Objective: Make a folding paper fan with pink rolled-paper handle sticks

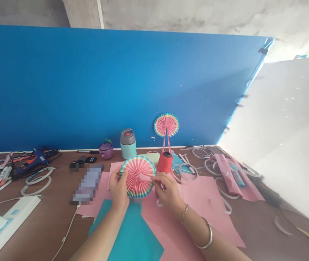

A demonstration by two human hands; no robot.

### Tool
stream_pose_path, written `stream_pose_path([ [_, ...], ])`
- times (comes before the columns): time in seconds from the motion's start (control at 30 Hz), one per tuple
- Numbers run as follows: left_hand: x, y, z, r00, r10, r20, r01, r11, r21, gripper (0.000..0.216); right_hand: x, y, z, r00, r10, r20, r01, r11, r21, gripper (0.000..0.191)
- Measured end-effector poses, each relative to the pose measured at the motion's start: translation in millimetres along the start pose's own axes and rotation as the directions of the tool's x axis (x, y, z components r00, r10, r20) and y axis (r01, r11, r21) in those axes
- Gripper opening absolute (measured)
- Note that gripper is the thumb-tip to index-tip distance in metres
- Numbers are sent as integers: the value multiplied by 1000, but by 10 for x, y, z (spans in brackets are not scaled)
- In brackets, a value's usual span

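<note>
A round pleated paper fan (139, 176), pink with a rainbow rim, is held upright over the table between both hands. My left hand (119, 190) grips its left edge with fingers curled. My right hand (168, 190) pinches its right edge near the centre fold. Pink paper sheets (203, 203) and a teal sheet (132, 235) lie under my forearms. A second finished fan (166, 125) on a pink stick stands against the blue board, behind a red thread spool (165, 162).
A teal flask (128, 143) and a purple cup (106, 150) stand at the blue board (89, 87). A blue glue gun (33, 160), markers and white rings (37, 179) lie left, with a power strip (10, 217). Paper strips and rings (225, 170) lie right beside a white board (293, 137).
</note>
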State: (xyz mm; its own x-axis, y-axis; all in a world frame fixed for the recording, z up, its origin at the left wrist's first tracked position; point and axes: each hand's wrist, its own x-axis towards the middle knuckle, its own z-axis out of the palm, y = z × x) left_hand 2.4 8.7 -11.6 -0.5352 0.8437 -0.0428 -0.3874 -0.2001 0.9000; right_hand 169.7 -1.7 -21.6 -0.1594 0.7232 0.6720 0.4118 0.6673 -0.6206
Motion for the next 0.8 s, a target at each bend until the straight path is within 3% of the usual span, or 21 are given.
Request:
stream_pose_path([
  [0.3, 8, 87, 6, 999, 40, 10, -40, 999, 30, 36, 34, 33, -42, 993, 116, -21, -116, 993, 7, 21],
  [0.5, 122, 130, -41, 992, 12, 125, -23, 996, 89, 40, 53, 52, -52, 974, 226, 13, -226, 971, 73, 22],
  [0.67, 154, 182, -56, 988, -20, 153, 1, 992, 123, 44, 58, 36, -31, 960, 280, -7, -276, 951, 136, 18],
  [0.8, 144, 225, -43, 976, -56, 209, 45, 998, 54, 47, 59, 55, -15, 923, 384, -7, -369, 893, 258, 14],
])
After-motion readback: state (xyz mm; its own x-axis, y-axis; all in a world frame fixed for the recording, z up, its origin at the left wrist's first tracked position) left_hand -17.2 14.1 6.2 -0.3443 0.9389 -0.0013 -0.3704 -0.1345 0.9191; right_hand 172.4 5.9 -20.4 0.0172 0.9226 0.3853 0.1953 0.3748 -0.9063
